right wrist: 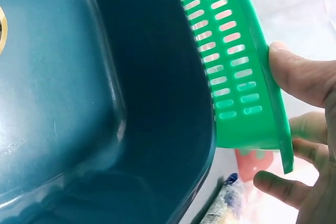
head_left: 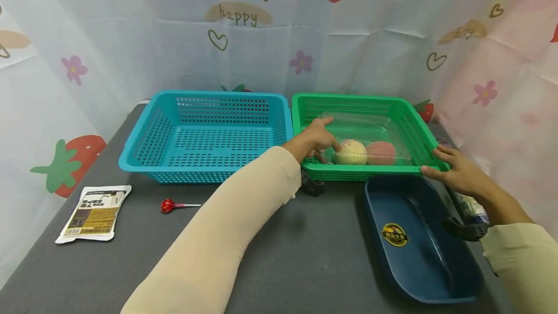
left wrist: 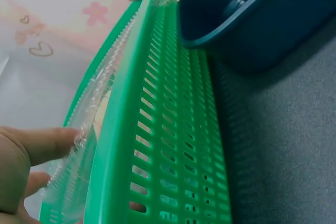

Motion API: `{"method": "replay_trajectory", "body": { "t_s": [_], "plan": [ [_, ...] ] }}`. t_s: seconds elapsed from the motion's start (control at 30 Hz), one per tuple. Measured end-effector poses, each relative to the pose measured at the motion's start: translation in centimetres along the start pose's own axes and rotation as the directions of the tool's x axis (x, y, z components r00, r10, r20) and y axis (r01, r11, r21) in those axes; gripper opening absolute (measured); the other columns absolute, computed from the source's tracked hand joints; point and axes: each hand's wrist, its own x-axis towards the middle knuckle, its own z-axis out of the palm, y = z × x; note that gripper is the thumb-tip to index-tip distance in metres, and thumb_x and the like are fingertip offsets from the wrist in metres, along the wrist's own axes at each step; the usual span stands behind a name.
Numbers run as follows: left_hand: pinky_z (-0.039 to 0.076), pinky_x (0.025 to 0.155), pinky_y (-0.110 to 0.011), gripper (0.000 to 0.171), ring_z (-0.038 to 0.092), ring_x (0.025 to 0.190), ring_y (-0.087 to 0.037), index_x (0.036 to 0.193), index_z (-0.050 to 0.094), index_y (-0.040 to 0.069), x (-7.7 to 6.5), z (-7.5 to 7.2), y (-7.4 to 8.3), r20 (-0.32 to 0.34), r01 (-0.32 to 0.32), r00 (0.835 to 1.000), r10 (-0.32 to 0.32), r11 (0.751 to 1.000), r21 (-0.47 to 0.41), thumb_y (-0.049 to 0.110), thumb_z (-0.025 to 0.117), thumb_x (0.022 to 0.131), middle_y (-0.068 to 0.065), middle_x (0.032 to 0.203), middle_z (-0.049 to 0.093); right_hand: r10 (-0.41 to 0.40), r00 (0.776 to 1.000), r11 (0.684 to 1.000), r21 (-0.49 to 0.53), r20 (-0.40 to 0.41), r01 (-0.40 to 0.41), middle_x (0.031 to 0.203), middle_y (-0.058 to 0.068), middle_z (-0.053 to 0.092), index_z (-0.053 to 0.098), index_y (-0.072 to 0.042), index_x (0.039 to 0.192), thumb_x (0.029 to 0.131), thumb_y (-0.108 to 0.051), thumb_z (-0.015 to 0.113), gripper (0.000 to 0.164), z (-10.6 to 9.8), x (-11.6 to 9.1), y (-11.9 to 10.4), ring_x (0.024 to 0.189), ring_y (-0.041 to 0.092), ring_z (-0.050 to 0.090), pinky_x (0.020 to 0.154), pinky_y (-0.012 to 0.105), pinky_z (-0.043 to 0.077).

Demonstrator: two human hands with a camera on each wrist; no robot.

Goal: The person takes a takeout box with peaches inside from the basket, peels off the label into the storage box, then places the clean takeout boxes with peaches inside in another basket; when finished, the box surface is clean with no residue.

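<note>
My left hand [head_left: 317, 137] reaches into the green basket [head_left: 370, 173] and holds the left end of a clear plastic package [head_left: 362, 127], its fingers spread along the edge. Against the package lie a round, ridged cream piece [head_left: 351, 152] and a pink one [head_left: 380, 153]. In the left wrist view, fingers [left wrist: 50, 144] touch the crinkled clear edge, just above the basket rim. My right hand [head_left: 464, 171] grips the basket's front right corner. The right wrist view shows its thumb on the rim, with other fingers [right wrist: 310, 128] partly hidden behind it.
A blue perforated basket [head_left: 205, 173] stands left of the green one. The dark blue basin [head_left: 429, 251] sits in front, close to the green basket. A red lollipop [head_left: 167, 205] and a white-and-brown packet [head_left: 93, 213] lie at left. Another plastic packet [head_left: 472, 207] lies beyond the basin.
</note>
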Motion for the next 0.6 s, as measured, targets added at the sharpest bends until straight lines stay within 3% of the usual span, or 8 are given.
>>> {"method": "replay_trajectory", "body": {
  "t_s": [0.2, 0.27, 0.33, 0.43, 0.5, 0.6],
  "plan": [
    [0.031, 0.043, -0.032, 0.085, 0.016, 0.039, -0.012, 0.152, 0.028, 0.035, -0.1, 0.5, 0.3, -0.063, 0.048, 0.997, -0.039, 0.989, 0.138, 0.003, 0.072, 0.086, -0.013, 0.125, 0.061, -0.007, 1.0, 1.0, -0.002, -0.011, 0.007, 0.151, 0.036, 0.002, 0.012, 0.016, 0.145, 0.097, -0.035, 0.056, 0.082, 0.1, 0.0, -0.1, 0.135, 0.057, 0.001, 0.098, 0.073, 0.013],
    [0.037, 0.045, -0.034, 0.085, 0.018, 0.04, -0.012, 0.153, 0.026, 0.033, -0.4, 0.5, 0.4, -0.079, 0.053, 0.996, -0.037, 0.978, 0.201, 0.005, 0.071, 0.087, -0.012, 0.136, 0.053, -0.006, 1.0, 1.0, 0.002, -0.014, 0.006, 0.151, 0.036, 0.002, 0.012, 0.016, 0.145, 0.097, -0.035, 0.056, 0.082, 0.2, 0.0, -0.1, 0.135, 0.057, 0.001, 0.099, 0.073, 0.013],
    [0.041, 0.048, -0.035, 0.084, 0.029, 0.042, -0.014, 0.154, 0.024, 0.031, -0.6, 0.5, 0.6, -0.08, 0.056, 0.996, -0.037, 0.965, 0.256, 0.006, 0.07, 0.088, -0.011, 0.141, 0.049, -0.008, 1.0, 1.0, 0.002, -0.017, 0.008, 0.152, 0.036, 0.002, 0.012, 0.015, 0.145, 0.097, -0.035, 0.057, 0.082, 0.2, 0.1, -0.2, 0.135, 0.057, 0.002, 0.098, 0.073, 0.014],
    [0.051, 0.061, -0.039, 0.081, 0.055, 0.072, -0.019, 0.155, 0.021, 0.025, -1.1, 0.1, 1.0, -0.068, 0.023, 0.998, 0.001, 0.938, 0.346, 0.011, 0.068, 0.09, -0.009, 0.152, 0.033, -0.004, 1.0, 1.0, 0.0, -0.025, 0.004, 0.151, 0.036, 0.004, 0.012, 0.014, 0.147, 0.097, -0.036, 0.057, 0.084, 0.0, -0.1, -0.4, 0.135, 0.057, 0.004, 0.098, 0.073, 0.016],
    [0.052, 0.063, -0.038, 0.081, 0.057, 0.094, -0.024, 0.156, 0.019, 0.024, -1.8, -0.4, 1.3, -0.054, -0.014, 0.998, 0.037, 0.926, 0.377, 0.014, 0.068, 0.091, -0.007, 0.155, 0.028, -0.004, 0.999, 1.0, -0.003, -0.04, 0.004, 0.151, 0.036, 0.006, 0.012, 0.013, 0.147, 0.096, -0.036, 0.058, 0.084, -0.2, -0.4, -0.6, 0.134, 0.057, 0.007, 0.097, 0.073, 0.017],
    [0.046, 0.051, -0.032, 0.082, 0.055, 0.071, -0.018, 0.156, 0.017, 0.027, -3.2, -1.5, 2.1, -0.057, -0.062, 0.994, 0.09, 0.923, 0.379, 0.018, 0.068, 0.091, -0.003, 0.154, 0.03, -0.004, 0.998, 1.0, -0.023, -0.069, 0.003, 0.152, 0.035, 0.008, 0.012, 0.009, 0.149, 0.097, -0.037, 0.057, 0.083, -0.9, -0.9, -1.1, 0.133, 0.059, 0.011, 0.095, 0.074, 0.018]
  ]
}}
